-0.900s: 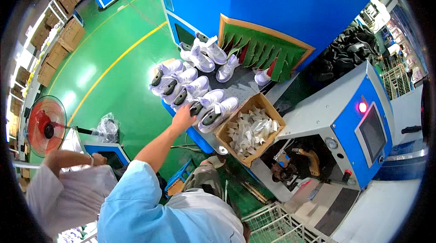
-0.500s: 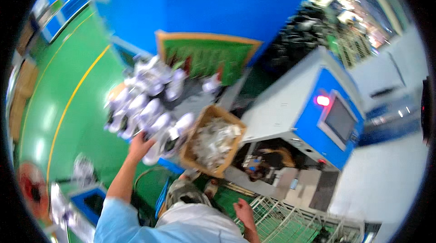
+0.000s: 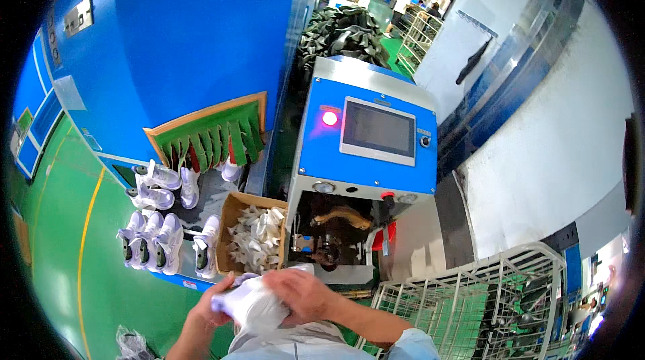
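Close to my body I hold a white and lavender sports shoe (image 3: 254, 306) in both hands. My left hand (image 3: 213, 303) is closed around one end of it. Over its other side lies my right hand (image 3: 299, 294), fingers bent and gripping; part of the shoe is hidden under it and slightly blurred. Beyond my hands stands a cardboard box (image 3: 226, 222) full of crumpled white pieces. More white and lavender shoes (image 3: 169, 246) rest in a row and a loose cluster on the conveyor table (image 3: 218, 193) to the left.
A blue and grey machine (image 3: 312, 151) with a dark screen and lit red lamp stands ahead; its lower bay is open. Green strip curtains (image 3: 215, 145) hang from a large blue cabinet (image 3: 201, 30). At right is a white wire cart (image 3: 463, 286); a dark heap (image 3: 346, 37) lies behind the machine.
My left hand has moved from the shoes on the table toward my body, with a shoe in it. My right hand has come over onto that shoe. The view has swung right.
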Tool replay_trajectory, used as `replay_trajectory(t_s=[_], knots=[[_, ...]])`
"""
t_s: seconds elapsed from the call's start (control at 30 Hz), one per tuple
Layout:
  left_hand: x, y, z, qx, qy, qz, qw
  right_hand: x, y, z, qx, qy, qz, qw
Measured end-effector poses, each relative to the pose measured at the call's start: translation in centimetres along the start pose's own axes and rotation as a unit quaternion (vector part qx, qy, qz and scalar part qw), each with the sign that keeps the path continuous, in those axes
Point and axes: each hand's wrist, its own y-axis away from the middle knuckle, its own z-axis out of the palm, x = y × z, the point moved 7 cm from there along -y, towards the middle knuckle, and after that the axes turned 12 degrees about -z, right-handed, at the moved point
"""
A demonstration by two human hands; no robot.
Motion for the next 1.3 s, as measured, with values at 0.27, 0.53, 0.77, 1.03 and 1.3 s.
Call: replay_trajectory(t_s=[0.27,0.53,0.77,1.03,1.3], knots=[[-2.3,-1.4,14.0,0.139,-0.654,0.510,0.541,7.4,20.6,0.6,0.426,-0.486,0.398,0.651],[-8.4,-12.0,8.9,-0.021,-0.487,0.109,0.866,7.1,28.1,2.6,0.484,-0.555,0.440,0.514],[-7.8,-14.5,4.6,0.023,-0.270,0.014,0.962,10.0,22.5,-4.9,0.428,-0.238,0.428,0.760],[-5.3,-17.2,-0.1,0.099,-0.406,0.028,0.908,14.7,17.6,-8.9,0.221,0.061,0.572,0.788],[-2.7,-16.1,-0.9,0.131,-0.472,0.038,0.871,17.3,13.4,-5.9,0.027,0.168,0.605,0.778]])
